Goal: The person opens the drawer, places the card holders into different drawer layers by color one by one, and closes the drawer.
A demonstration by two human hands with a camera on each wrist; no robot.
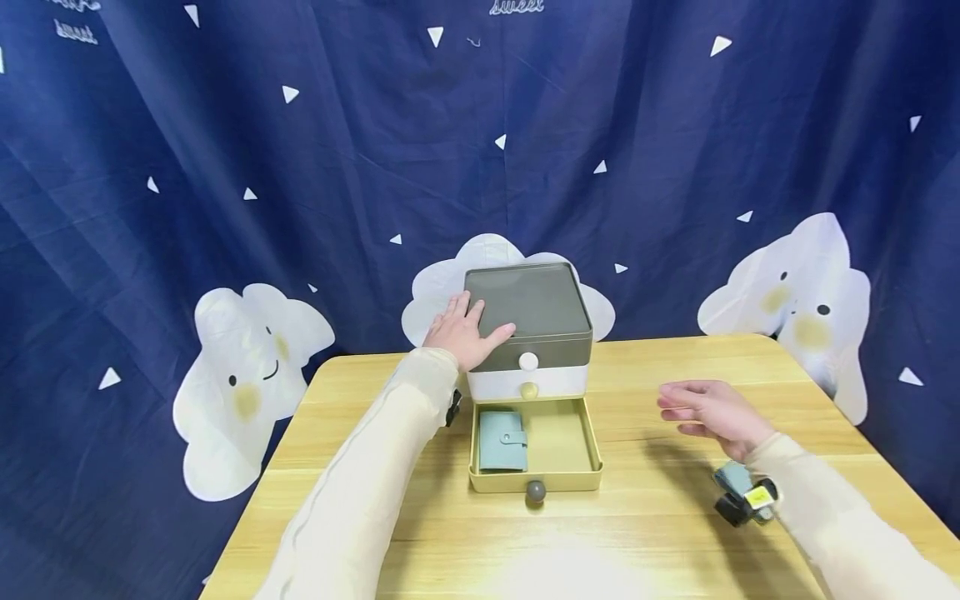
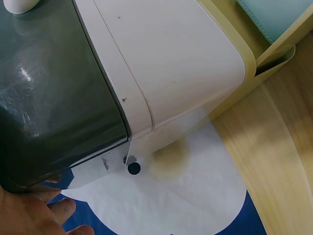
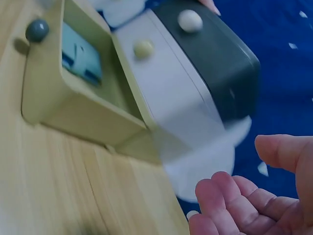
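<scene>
A small three-tier drawer box with a dark grey lid (image 1: pixel 528 302) stands near the back of the table. Its bottom drawer (image 1: pixel 558 433) is pulled out, its grey round knob (image 1: pixel 536 492) facing front. Inside, on the left, lies a light blue wallet (image 1: pixel 501 442) with a snap strap. My left hand (image 1: pixel 459 335) rests on the lid's left edge with fingers spread. My right hand (image 1: pixel 716 413) is held over the table, right of the box, fingers slightly bent and nothing between them. In the right wrist view its thumb stands apart from the fingers (image 3: pixel 230 200).
The middle tier is white (image 1: pixel 555 382) with a yellow knob; the upper one has a white knob (image 1: pixel 528 361). Below my right wrist, a light blue item (image 1: pixel 735 477) shows partly behind the wrist camera. A navy curtain (image 1: pixel 360 167) with clouds hangs behind the table.
</scene>
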